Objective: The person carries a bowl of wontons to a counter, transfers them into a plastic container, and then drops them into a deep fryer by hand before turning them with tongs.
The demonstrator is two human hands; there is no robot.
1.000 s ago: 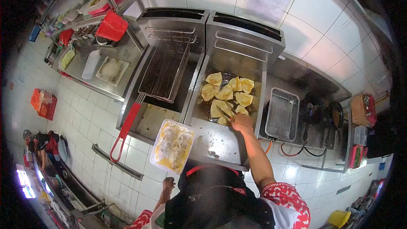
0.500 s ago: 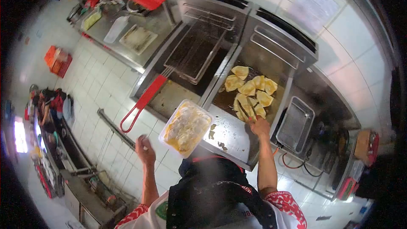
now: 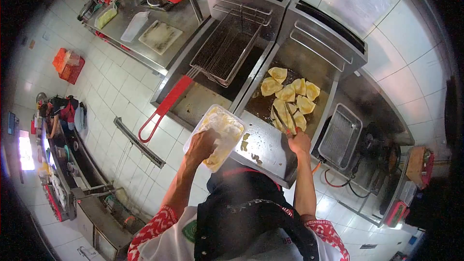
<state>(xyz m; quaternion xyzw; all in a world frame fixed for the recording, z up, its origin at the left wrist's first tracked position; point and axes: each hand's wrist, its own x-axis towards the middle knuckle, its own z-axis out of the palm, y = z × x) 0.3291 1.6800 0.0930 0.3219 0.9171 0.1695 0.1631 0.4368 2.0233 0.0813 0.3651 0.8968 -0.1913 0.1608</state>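
Your right hand (image 3: 299,142) grips tongs (image 3: 290,118), tips in the fryer's pastries (image 3: 290,99). Your left hand (image 3: 202,146), loosely curled, reaches into the plastic tray (image 3: 227,121), left of the fryer.

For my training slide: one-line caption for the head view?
Right hand works tongs among frying pastries; left hand reaches into the tray.

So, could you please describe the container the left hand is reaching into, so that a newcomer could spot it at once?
Find the twin steel fryers against the tiled wall. On their front ledge, between the two vats, sits a clear rectangular tray of pale yellow pieces, with the left hand in it. Unlike the wire basket with the red handle, it is see-through plastic.
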